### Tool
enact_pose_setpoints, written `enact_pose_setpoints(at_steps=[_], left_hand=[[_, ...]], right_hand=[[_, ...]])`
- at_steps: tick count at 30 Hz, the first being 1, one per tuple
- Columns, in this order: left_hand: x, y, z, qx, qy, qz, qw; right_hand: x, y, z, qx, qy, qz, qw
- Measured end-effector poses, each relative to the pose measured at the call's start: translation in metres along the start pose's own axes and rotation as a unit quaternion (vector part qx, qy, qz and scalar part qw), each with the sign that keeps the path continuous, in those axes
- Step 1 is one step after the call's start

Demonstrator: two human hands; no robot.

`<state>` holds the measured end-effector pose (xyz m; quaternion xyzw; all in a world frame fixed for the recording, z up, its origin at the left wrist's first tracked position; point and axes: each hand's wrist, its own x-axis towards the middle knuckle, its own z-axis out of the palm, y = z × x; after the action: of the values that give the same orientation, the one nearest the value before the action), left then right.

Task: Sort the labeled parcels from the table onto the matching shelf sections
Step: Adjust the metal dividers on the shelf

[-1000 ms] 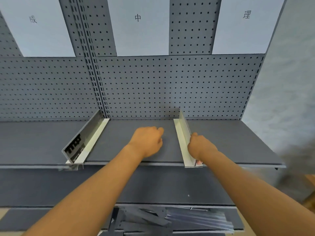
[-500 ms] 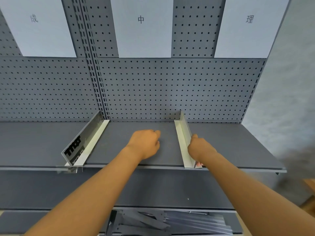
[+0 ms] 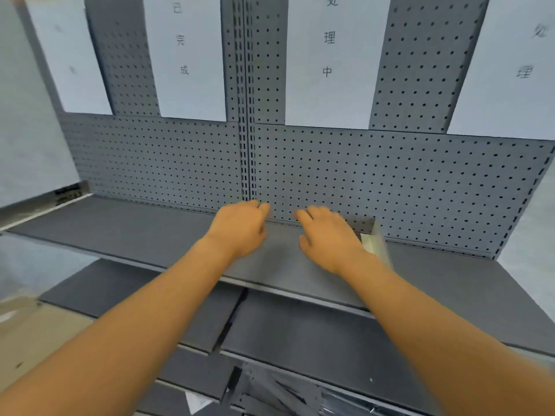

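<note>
No parcel is in view. My left hand (image 3: 240, 226) hovers over the grey shelf (image 3: 135, 229) near its back, fingers loosely curled and holding nothing. My right hand (image 3: 327, 235) is beside it on the right, fingers relaxed and also holding nothing. A white metal divider (image 3: 375, 241) stands on the shelf just right of my right hand, blurred and partly hidden by my wrist. White paper labels with printed characters (image 3: 183, 55) (image 3: 329, 55) (image 3: 524, 70) hang on the pegboard above the shelf sections.
A second divider (image 3: 69, 192) stands at the shelf's far left end. A lower grey shelf (image 3: 300, 334) lies below, with loose metal and clear strips (image 3: 285, 394) under it. A brown cardboard surface (image 3: 30, 334) shows at the lower left.
The view has swung left and tilted. My right hand has let go of the divider's front end and moved left. Both hands now sit closer together, near the back of the shelf.
</note>
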<state>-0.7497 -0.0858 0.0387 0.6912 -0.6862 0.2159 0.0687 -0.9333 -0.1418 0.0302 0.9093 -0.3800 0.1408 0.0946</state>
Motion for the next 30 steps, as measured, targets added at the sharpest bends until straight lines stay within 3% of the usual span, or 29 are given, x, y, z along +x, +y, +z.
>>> enact_pose_setpoints(at_steps=[5, 21, 30], left_hand=[[-0.052, -0.081, -0.029, 0.058, 0.008, -0.037, 0.998], [-0.257, -0.371, -0.045, 0.111, -0.046, -0.191, 0.974], [-0.278, -0.491, -0.014, 0.108, -0.054, -0.21, 0.97]], right_hand=[[0.032, -0.075, -0.015, 0.07, 0.009, -0.094, 0.993], [0.151, -0.398, 0.002, 0.102, -0.001, -0.195, 0.976], [0.237, -0.512, 0.026, 0.111, -0.019, -0.218, 0.969]])
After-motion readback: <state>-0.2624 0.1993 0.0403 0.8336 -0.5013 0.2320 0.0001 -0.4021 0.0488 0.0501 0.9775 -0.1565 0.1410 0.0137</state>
